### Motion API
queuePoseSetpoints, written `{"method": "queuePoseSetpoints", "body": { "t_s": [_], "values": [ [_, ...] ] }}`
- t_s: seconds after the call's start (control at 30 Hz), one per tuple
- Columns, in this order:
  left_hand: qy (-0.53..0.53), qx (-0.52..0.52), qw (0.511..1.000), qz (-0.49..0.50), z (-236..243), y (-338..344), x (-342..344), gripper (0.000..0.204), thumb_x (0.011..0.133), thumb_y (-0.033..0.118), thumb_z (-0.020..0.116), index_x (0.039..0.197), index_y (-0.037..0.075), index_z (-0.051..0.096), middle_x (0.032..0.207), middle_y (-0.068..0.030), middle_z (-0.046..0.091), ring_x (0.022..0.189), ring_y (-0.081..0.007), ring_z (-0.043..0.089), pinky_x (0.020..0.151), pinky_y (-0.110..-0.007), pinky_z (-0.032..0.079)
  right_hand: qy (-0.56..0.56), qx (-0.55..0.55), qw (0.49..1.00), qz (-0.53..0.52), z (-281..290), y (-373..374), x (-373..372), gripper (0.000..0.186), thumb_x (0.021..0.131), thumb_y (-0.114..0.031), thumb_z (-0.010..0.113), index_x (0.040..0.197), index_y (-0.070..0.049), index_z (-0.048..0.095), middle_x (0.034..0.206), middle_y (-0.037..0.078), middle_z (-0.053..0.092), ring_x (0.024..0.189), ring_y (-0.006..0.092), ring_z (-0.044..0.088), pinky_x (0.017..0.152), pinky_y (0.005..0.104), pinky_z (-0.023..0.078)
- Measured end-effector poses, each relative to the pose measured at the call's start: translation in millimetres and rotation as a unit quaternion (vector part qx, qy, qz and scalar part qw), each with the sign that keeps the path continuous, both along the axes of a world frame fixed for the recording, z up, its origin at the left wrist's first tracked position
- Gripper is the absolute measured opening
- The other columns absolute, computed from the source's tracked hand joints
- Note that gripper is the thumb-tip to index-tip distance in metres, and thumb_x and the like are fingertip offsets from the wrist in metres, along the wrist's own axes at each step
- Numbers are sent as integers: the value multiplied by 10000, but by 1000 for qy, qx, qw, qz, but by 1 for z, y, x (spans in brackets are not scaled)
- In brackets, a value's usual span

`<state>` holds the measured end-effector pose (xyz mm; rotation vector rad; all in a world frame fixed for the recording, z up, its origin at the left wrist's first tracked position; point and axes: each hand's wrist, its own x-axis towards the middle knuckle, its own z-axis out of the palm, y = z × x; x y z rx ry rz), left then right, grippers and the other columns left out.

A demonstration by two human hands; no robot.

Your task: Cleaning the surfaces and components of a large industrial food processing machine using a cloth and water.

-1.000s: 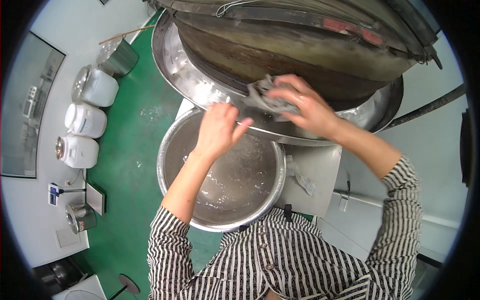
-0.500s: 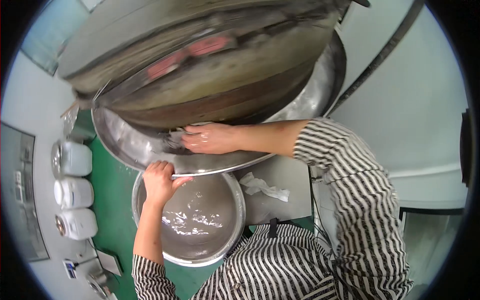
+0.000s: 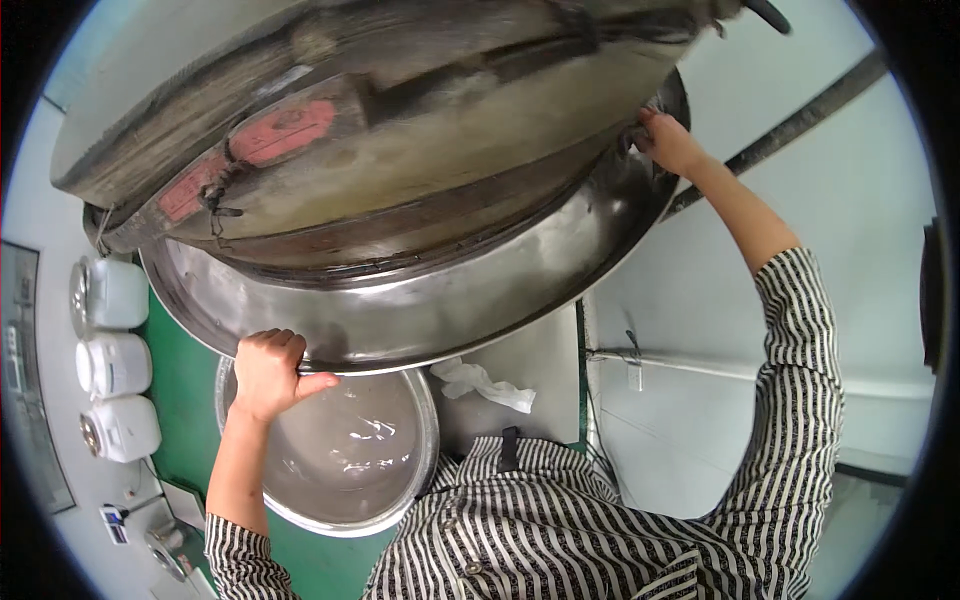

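A large shiny metal pan (image 3: 450, 320) curves around the underside of a big, weathered, round body (image 3: 440, 150) with a dark wooden band along its lower edge. My left hand (image 3: 268, 372) is closed over the pan's near rim, its thumb stretched to the right. At the far right end of the pan, my right hand (image 3: 672, 143) presses a dark, wet-looking cloth (image 3: 633, 137) into the gap beside the round body. The fingertips there are partly hidden by the cloth. Below the rim stands a round metal basin (image 3: 428, 440) holding greyish liquid.
Red-painted wood (image 3: 285, 130) with a knotted cord sits on the round body's front. A crumpled white cloth (image 3: 485, 385) lies on a grey surface right of the basin. White lidded containers (image 3: 118, 365) line the left. A dark pole (image 3: 810, 105) slants behind my right arm.
My right hand has gone from the pan's middle to its far right end with the cloth. My left hand stays on the rim. The whole view has shifted somewhat.
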<state>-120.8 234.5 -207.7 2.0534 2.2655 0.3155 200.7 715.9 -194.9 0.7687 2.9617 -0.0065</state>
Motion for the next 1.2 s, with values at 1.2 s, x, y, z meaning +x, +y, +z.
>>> {"method": "queuePoseSetpoints", "body": {
  "t_s": [1.2],
  "values": [
    [2,40,998,56,0,-10,0,765,488,785,547,533,23,503,500,-98,459,477,-283,486,476,-351,392,-338,-226,914,-20,17,-115,-49,539,775,-504,524,942,-3,635,943,206,621,933,344,581,812,412,442]
  ]
}}
